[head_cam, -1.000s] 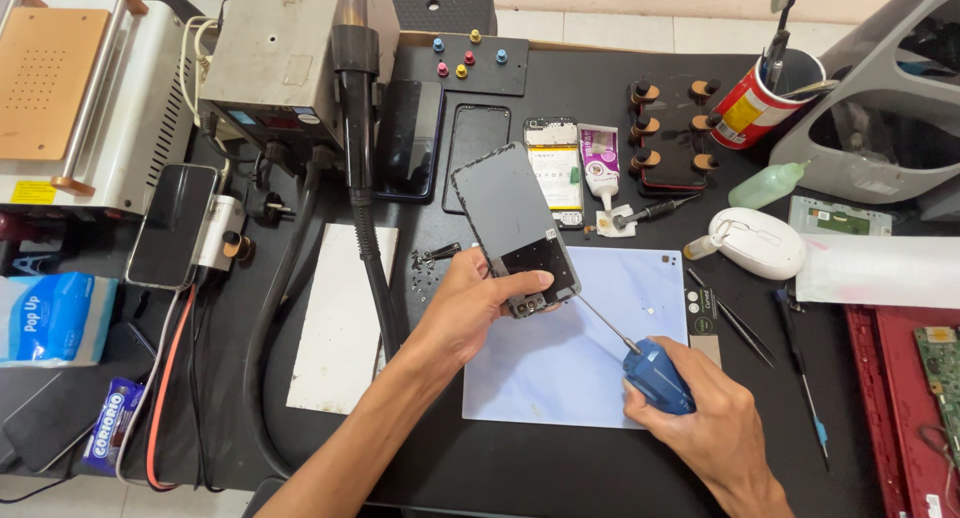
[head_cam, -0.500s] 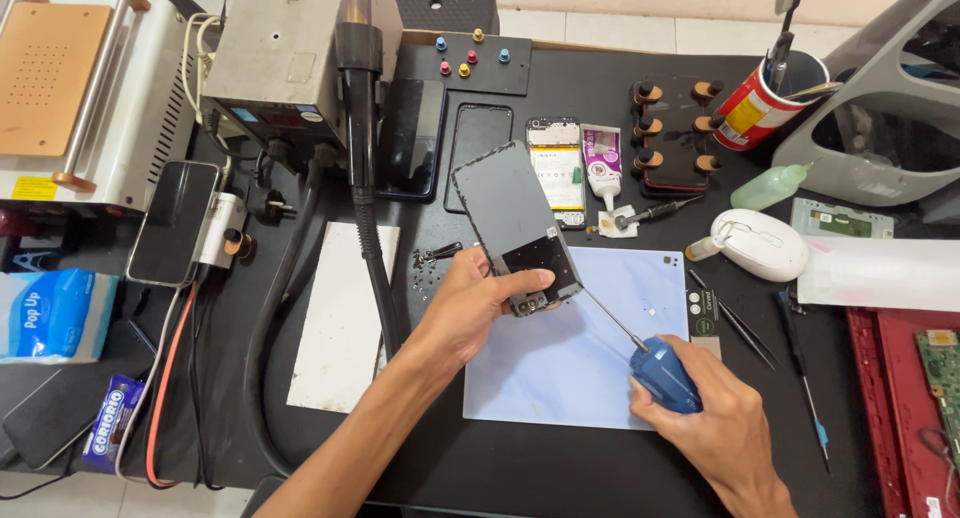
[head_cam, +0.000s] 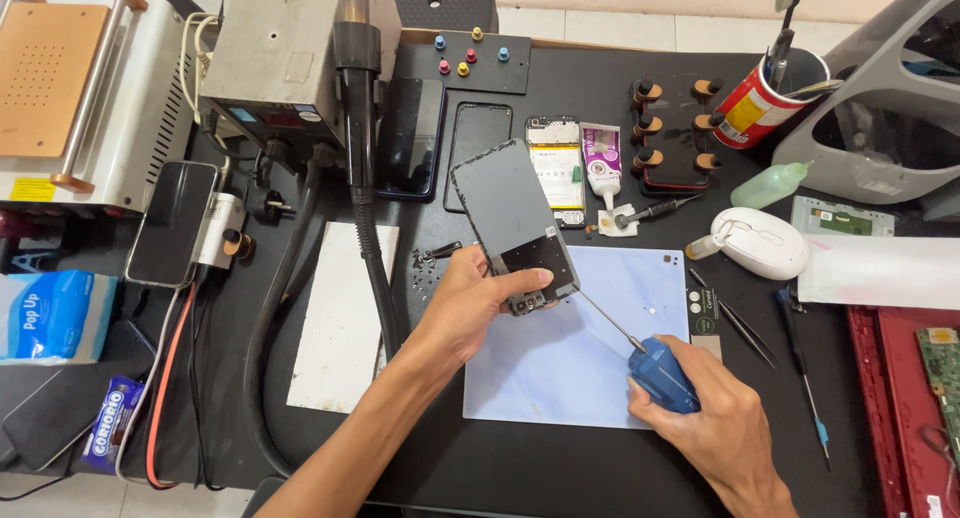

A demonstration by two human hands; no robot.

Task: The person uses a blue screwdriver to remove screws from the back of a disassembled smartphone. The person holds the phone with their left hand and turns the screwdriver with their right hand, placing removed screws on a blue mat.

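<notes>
My left hand [head_cam: 470, 308] grips the lower end of an opened phone [head_cam: 512, 223], its dark inner side facing up and tilted toward the back of the bench. My right hand [head_cam: 715, 433] holds a blue-handled screwdriver [head_cam: 655, 370]. Its thin shaft reaches up-left, and the tip meets the phone's lower edge beside my left thumb. Both hands hover over a pale blue work mat [head_cam: 590, 348] on the black bench.
A black hose [head_cam: 372, 248] runs down the bench left of my left arm, beside a white sheet [head_cam: 340, 313]. Loose screws [head_cam: 428, 263], a glue tube [head_cam: 602, 163], a white mouse-shaped tool [head_cam: 755, 243], tweezers [head_cam: 735, 313] and a red tool cup [head_cam: 752, 103] surround the mat.
The screwdriver handle has shifted slightly lower and to the right, while the tip stays at the phone's lower edge. My left hand still holds the phone in the same place.
</notes>
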